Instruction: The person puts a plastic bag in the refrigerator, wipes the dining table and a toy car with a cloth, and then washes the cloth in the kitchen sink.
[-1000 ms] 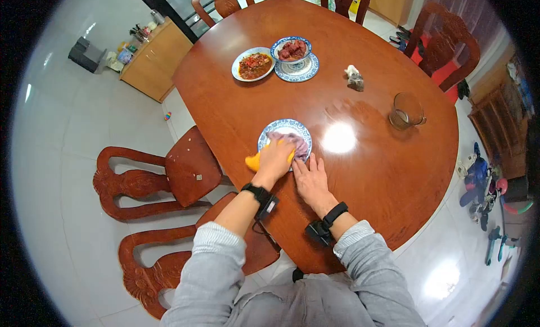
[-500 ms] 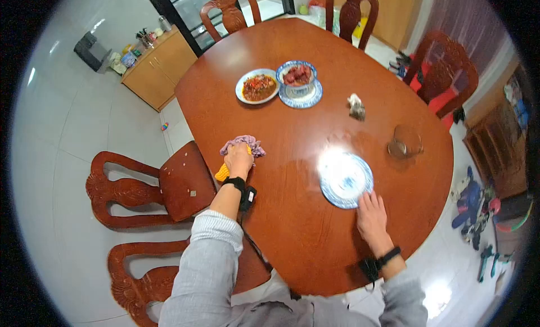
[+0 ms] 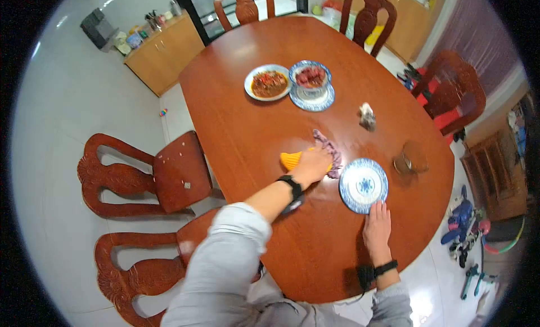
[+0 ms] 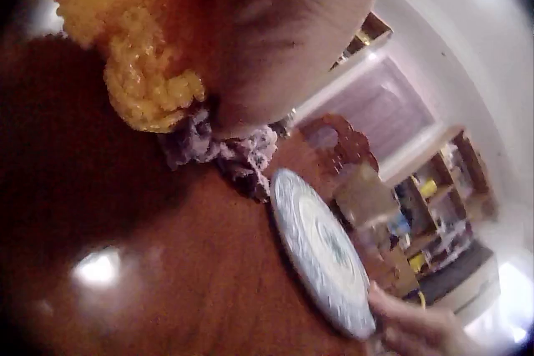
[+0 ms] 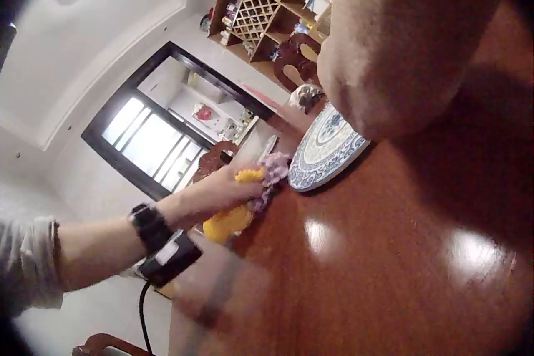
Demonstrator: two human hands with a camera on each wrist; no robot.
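In the head view my left hand [image 3: 314,166] grips a bunched yellow and purple cloth [image 3: 291,160] against the wooden tabletop. Its purple part [image 5: 274,174] spreads out past the fingers, while the yellow part [image 4: 150,80] bulges out at the other side of the hand. Just right of the cloth is a blue-and-white plate [image 3: 364,186], bare, with a flower pattern in its centre. My right hand [image 3: 378,228] has its straight fingers at the plate's near rim.
Farther back stand a plate of red-brown food [image 3: 269,84] and a bowl of meat [image 3: 311,78] with a patterned plate [image 3: 314,100] under it. A small crumpled thing [image 3: 367,117] and a glass cup [image 3: 410,158] are to the right. Carved chairs [image 3: 180,172] surround the table [image 3: 247,130].
The plate, under the cloth a second ago, has moved right with my right hand. My left hand took the cloth left onto the table, then swept it back right, close to the plate.
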